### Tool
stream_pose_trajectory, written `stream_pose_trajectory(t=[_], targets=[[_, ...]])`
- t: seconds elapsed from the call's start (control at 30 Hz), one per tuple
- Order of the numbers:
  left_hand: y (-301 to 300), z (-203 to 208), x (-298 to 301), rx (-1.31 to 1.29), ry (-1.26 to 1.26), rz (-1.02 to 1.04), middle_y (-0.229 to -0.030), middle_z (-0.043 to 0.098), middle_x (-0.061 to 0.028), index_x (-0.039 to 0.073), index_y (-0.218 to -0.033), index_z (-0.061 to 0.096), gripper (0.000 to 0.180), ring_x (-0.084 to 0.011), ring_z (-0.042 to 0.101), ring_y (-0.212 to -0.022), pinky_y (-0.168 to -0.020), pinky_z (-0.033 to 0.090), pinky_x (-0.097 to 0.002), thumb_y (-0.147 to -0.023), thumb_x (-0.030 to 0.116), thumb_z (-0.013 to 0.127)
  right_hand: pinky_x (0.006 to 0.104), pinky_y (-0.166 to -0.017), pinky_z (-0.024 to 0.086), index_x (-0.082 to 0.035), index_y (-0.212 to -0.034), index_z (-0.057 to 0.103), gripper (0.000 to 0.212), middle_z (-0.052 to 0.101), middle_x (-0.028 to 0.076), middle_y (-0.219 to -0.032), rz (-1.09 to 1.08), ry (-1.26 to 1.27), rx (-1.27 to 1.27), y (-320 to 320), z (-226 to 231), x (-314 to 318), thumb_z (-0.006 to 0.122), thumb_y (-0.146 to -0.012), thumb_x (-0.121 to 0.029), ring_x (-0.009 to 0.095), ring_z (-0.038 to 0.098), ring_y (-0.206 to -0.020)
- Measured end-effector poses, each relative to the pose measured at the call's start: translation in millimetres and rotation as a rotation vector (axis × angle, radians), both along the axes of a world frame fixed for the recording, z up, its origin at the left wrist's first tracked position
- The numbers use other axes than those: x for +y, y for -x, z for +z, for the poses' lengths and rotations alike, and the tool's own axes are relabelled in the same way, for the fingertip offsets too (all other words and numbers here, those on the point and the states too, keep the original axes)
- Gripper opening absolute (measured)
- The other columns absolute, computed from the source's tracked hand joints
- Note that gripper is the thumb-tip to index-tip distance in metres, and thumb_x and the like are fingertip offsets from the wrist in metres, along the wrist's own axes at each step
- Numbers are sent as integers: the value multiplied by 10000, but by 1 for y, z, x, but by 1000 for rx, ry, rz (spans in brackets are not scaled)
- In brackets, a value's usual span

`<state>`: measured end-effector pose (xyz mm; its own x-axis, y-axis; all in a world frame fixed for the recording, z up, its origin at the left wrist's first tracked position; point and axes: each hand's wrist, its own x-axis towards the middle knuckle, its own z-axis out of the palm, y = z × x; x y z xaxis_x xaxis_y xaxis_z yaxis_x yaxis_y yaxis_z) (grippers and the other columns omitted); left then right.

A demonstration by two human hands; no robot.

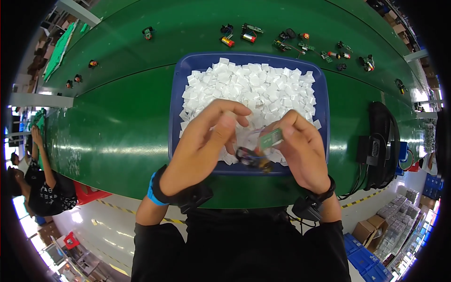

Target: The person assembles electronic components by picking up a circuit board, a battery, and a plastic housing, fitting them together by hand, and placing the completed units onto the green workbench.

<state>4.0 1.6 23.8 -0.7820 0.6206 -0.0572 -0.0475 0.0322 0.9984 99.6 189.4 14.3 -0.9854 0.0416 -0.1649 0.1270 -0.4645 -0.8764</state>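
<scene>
My right hand (305,152) pinches a small green circuit board (270,139) between thumb and fingers. From the board hangs a motion-blurred cluster of dark and yellowish parts (253,160) on wires. My left hand (202,143) is just left of that cluster, thumb and fingers curved and apart, with nothing visible between them. Both hands are over the near part of a blue tray (177,89), heaped with small white square pieces (249,84). Part of the heap is hidden behind my hands.
Along the far side of the green table (117,103) lie several small circuit boards with wires and parts (253,29). A black bag (383,141) and a dark box-shaped device (365,150) are at the right. Another person (44,188) sits at the far left.
</scene>
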Motion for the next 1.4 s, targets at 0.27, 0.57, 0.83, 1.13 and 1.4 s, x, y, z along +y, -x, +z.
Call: stream_pose_trajectory(t=[0.27,0.57,0.83,1.13,1.4], targets=[[-1,-5,-6,-349,-186,-322,-1032,604,-91,-38,-1148,572,242,-115,602,-876,-669,552,-265,-933,54,632,320,-788,474,-78,-907,468,215,639,84,-931,-178,28,-42,3,4,-2,482,-1034,-250,169,631,-905],[-9,-4,1,-418,-375,-101,-953,615,-115,6,-1028,503,187,-157,633,-786,-572,561,-271,-936,110,629,302,-773,491,-25,-1004,544,167,651,66,-956,-163,103,-4,-2,-1,-1,583,-982,-187,166,638,-909],[2,-8,-8,-354,-181,-202,-974,636,-111,-16,-1129,529,278,-121,624,-774,-572,551,-243,-909,74,674,286,-842,509,48,-1039,601,282,685,137,-1054,-291,-361,202,-11,1,1,747,-799,73,161,663,-932],[0,-4,-7,-211,-73,-154,-932,645,-79,-35,-1149,635,288,-93,613,-705,-579,534,-222,-883,48,705,270,-821,507,19,-987,631,229,702,125,-967,-214,-487,351,-7,-8,3,758,-797,45,149,666,-909],[1,1,-8,-416,-204,-206,-982,597,-138,-72,-1155,553,408,-134,588,-636,-494,550,-272,-959,281,616,246,-793,499,7,-957,646,208,709,94,-913,-395,-648,236,-6,-12,1,773,-794,28,115,660,-878]])
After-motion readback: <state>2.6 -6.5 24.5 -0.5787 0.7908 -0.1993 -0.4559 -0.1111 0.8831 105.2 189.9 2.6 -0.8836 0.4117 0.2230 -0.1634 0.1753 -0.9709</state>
